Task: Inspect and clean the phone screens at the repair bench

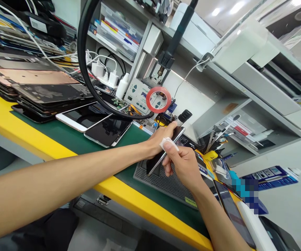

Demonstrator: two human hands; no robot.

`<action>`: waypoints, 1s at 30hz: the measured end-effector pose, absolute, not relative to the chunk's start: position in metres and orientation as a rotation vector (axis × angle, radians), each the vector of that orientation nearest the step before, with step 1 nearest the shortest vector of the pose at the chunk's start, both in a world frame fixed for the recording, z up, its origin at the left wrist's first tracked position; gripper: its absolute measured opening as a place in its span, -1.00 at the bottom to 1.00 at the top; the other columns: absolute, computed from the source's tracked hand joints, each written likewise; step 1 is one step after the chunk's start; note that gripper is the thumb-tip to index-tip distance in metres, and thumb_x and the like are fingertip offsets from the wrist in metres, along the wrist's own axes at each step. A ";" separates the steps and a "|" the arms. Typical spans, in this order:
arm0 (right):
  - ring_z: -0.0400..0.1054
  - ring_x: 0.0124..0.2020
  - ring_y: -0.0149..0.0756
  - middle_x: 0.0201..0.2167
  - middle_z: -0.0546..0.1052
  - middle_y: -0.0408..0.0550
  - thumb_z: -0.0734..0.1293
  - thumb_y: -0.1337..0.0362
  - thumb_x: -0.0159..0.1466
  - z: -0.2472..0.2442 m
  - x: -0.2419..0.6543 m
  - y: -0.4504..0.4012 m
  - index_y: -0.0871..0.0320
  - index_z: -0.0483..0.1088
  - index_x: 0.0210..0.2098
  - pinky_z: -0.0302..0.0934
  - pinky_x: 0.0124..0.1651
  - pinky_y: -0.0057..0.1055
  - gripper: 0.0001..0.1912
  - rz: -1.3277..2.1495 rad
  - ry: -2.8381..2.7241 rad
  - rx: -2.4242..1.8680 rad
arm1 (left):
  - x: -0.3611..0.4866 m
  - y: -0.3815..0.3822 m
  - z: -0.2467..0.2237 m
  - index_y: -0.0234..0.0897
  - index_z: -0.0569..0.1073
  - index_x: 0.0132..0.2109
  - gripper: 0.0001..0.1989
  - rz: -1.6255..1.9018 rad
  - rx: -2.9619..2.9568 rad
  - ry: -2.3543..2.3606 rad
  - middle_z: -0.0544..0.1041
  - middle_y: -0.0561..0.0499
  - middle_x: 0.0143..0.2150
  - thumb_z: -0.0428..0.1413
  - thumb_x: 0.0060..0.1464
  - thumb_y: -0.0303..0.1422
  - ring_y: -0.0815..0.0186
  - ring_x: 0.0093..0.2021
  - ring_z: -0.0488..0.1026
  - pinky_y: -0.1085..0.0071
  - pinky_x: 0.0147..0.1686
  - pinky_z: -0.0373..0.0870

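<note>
A dark phone (156, 163) with a silver edge is held tilted above a grey perforated pad (166, 184). My left hand (161, 138) grips the phone's upper part, its fingers partly hidden behind it. My right hand (183, 161) pinches a small white cloth or tissue (168, 143) between thumb and fingers, against the phone's edge. The lower fingers of my right hand curl beside the phone. Just beyond the phone's top end is a black-capped bottle or knob (185, 116).
Phones (107, 130) and stacked screens (53, 92) lie left on the green mat (48, 132). A black hose (81, 52) arches over the bench. A red tape roll (158, 99) is behind my hands; tools and boxes stand right.
</note>
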State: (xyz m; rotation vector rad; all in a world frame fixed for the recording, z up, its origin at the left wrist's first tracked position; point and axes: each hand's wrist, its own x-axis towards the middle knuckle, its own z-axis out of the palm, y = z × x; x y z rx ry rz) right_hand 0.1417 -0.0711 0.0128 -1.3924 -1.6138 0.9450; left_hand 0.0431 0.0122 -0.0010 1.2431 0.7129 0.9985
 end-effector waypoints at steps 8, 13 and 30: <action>0.25 -0.75 -0.53 -0.78 0.37 -0.12 0.35 -0.11 0.28 0.011 0.142 -0.073 0.26 0.41 -0.65 0.12 -0.63 -0.62 -0.40 0.896 -1.660 -1.409 | 0.039 0.007 0.008 -0.21 0.29 -0.50 -0.50 0.921 1.234 0.744 0.25 0.10 -0.66 -0.05 0.13 0.11 0.39 -0.58 0.18 0.45 -0.54 0.13; 0.26 -0.74 -0.55 -0.78 0.37 -0.15 0.40 -0.02 0.27 0.010 0.143 -0.074 0.26 0.42 -0.65 0.13 -0.61 -0.65 -0.47 0.890 -1.665 -1.387 | 0.037 0.004 0.012 -0.21 0.28 -0.52 -0.51 0.914 1.241 0.745 0.21 0.10 -0.69 -0.07 0.16 0.07 0.39 -0.60 0.16 0.44 -0.55 0.11; 0.24 -0.75 -0.52 -0.79 0.37 -0.13 0.39 -0.09 0.24 0.012 0.141 -0.075 0.24 0.42 -0.66 0.11 -0.63 -0.60 -0.44 0.856 -1.667 -1.429 | 0.038 0.007 0.010 -0.20 0.25 -0.52 -0.51 0.907 1.264 0.745 0.22 0.09 -0.65 -0.08 0.15 0.08 0.38 -0.56 0.18 0.44 -0.50 0.11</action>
